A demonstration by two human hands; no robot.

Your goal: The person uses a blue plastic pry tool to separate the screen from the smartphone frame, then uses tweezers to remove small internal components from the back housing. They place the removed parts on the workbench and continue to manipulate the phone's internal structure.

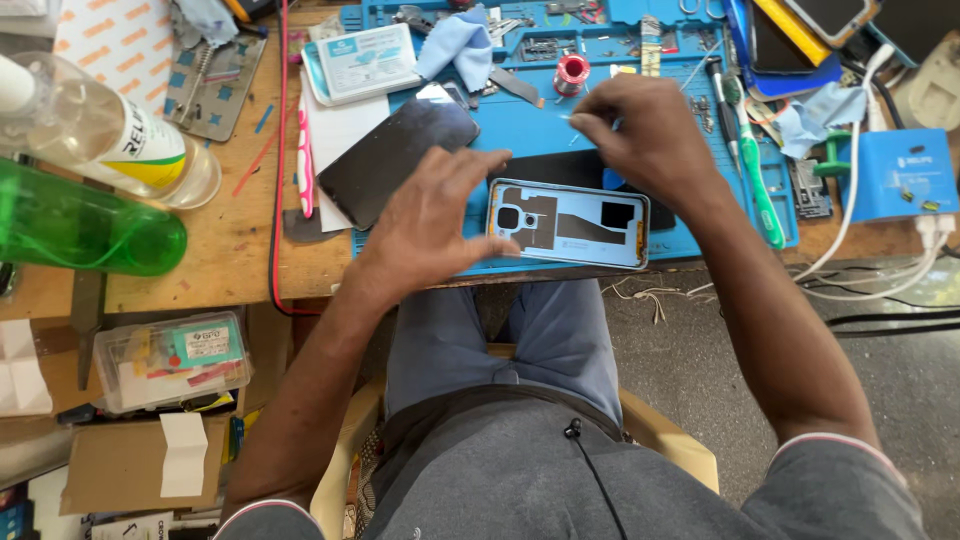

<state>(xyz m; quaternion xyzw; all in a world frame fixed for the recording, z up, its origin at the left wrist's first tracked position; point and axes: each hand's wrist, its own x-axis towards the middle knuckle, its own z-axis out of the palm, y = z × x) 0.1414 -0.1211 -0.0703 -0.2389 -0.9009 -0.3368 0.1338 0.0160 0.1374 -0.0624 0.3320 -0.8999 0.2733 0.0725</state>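
Note:
A light blue phone back cover (568, 222) lies inside-up on the blue work mat (520, 135) near the bench's front edge. My left hand (432, 222) rests at the cover's left end, fingers spread and curled over it, holding nothing. My right hand (640, 135) hovers above the cover's far right, fingertips pinched on a small thin piece that is too small to make out. A dark phone screen (395, 160) lies tilted to the left of my left hand.
A clear bottle (110, 135) and a green bottle (85, 230) lie at the left. A solder spool (572, 72), blue cloth (458, 45), white box (365, 62), green-handled brush (758, 175) and small blue device (900, 175) with white cables surround the mat.

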